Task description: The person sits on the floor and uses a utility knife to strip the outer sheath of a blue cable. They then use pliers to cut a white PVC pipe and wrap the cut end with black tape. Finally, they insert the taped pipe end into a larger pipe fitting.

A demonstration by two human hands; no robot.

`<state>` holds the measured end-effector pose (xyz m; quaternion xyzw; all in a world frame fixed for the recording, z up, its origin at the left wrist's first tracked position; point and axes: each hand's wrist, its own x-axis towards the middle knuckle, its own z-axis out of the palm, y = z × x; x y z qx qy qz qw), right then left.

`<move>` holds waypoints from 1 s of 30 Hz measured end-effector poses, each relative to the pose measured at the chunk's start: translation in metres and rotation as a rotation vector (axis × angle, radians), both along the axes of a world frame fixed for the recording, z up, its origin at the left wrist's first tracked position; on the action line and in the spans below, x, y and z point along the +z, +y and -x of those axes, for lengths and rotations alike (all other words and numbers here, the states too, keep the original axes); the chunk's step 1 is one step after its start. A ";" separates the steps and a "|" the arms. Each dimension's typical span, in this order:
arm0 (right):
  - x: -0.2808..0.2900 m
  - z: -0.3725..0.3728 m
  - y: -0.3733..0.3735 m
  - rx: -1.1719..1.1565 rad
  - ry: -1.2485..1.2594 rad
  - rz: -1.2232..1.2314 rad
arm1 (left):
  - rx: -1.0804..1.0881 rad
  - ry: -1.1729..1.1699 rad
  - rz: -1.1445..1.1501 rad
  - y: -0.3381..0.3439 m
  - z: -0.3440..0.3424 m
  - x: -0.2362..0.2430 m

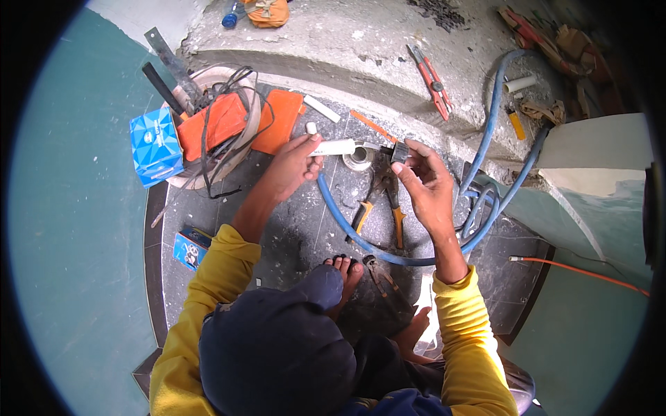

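Pipe: short white pipe piece (333, 147) held level above the tiled floor (305, 229), between both hands.
Left hand: left hand (295, 165), grip pinching the pipe's left part.
Right hand: right hand (427, 184), grip pressed together on a small dark fitting (399, 152) at the pipe's right end.
Below: pliers with yellow handles (381, 201) and a metal ring (359, 158) lie on the floor, a blue hose (347, 225) curving past them.
Left side: blue box (155, 145) beside a basket of wires (222, 118).
Ledge: red cutters (431, 80) on the concrete.
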<state>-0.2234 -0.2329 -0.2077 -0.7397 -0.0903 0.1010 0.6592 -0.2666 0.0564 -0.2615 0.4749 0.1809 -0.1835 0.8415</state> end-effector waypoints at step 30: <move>0.034 0.002 -0.002 0.274 -0.616 0.379 | -0.046 -0.332 -0.171 0.006 -0.001 0.005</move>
